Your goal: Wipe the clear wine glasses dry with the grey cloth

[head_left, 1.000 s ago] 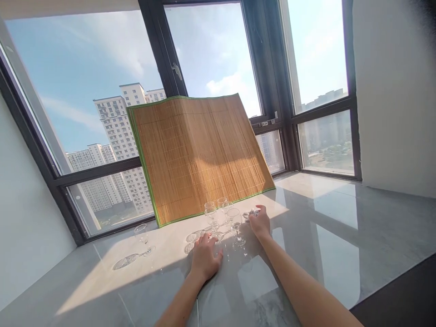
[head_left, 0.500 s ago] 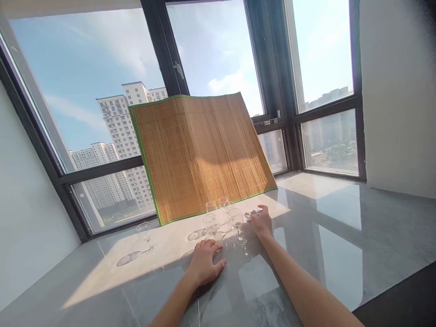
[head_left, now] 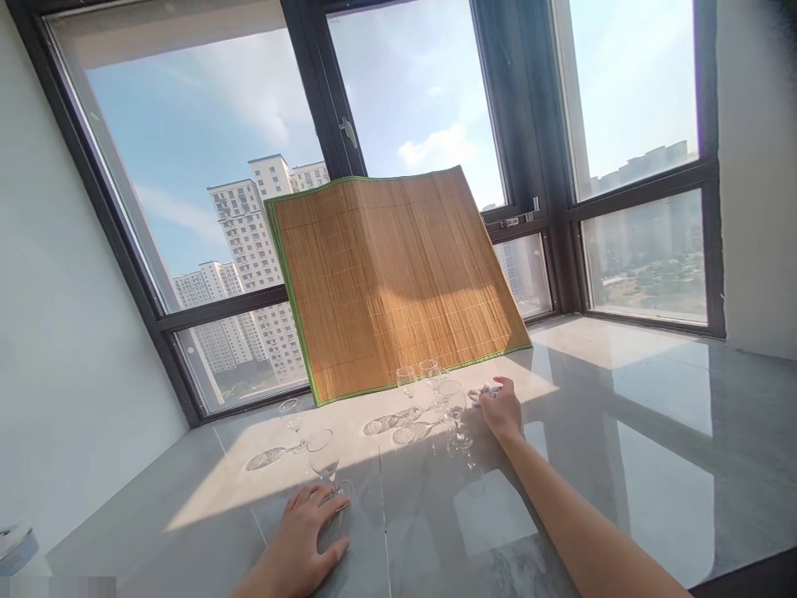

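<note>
My left hand (head_left: 305,531) lies low over the counter with its fingers spread and thumb apart. Its fingertips are at the foot of a clear wine glass (head_left: 322,453), which stands upright; the foot is partly covered by them. My right hand (head_left: 501,411) is closed on a small crumpled whitish cloth (head_left: 478,394) resting at the counter. Just left of that hand stands another stemmed glass (head_left: 457,415), with several more glasses (head_left: 406,380) grouped behind it. A separate wine glass (head_left: 290,419) stands farther left.
A bamboo mat (head_left: 398,282) with green edging leans against the dark-framed window (head_left: 342,91) behind the glasses. Glossy grey stone covers the counter (head_left: 623,465). A white object (head_left: 18,548) shows at the lower left edge.
My left hand has moved left and nearer, and one glass now stands apart from the group, beside that hand. The view has turned a little left. My right hand keeps its place with the cloth.
</note>
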`<control>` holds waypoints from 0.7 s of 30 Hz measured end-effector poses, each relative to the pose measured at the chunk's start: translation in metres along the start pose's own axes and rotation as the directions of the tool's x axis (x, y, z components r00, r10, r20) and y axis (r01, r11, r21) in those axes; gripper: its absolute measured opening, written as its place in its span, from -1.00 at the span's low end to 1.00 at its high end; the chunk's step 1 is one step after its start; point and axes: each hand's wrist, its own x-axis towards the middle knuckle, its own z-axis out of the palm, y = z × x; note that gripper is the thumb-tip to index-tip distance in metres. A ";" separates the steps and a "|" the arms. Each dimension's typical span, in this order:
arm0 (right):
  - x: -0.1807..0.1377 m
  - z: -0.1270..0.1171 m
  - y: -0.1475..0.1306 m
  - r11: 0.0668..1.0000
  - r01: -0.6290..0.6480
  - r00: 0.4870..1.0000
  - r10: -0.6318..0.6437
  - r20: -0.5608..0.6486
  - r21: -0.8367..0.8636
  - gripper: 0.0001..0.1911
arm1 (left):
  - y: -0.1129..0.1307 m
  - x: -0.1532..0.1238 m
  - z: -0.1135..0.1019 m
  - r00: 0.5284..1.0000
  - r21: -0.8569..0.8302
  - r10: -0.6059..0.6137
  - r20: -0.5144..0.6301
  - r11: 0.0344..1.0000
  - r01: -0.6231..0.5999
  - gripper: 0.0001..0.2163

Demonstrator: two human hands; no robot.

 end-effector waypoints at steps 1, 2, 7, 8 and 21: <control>0.000 0.001 0.001 1.000 0.000 1.000 0.000 -0.001 -0.002 -0.46 | -0.016 0.003 -0.001 0.998 0.024 -0.066 -0.013 0.998 0.066 -0.50; 0.001 0.002 0.001 1.000 -0.002 1.000 0.002 -0.004 -0.003 -0.46 | -0.032 0.006 -0.002 0.991 0.054 -0.128 -0.030 0.990 0.130 -0.48; 0.003 0.003 0.004 1.000 -0.007 1.000 0.007 -0.005 0.002 -0.46 | -0.088 0.027 -0.012 0.963 0.148 -0.264 -0.055 0.952 0.269 -0.48; 0.003 0.003 0.005 1.000 -0.002 1.000 0.002 -0.004 0.003 -0.46 | -0.093 0.030 -0.012 0.959 0.156 -0.279 -0.051 0.946 0.283 -0.49; -0.001 0.001 -0.001 1.000 -0.003 1.000 0.003 0.004 -0.008 -0.45 | -0.069 0.020 0.021 0.926 0.042 -0.179 -0.332 0.978 0.204 -0.57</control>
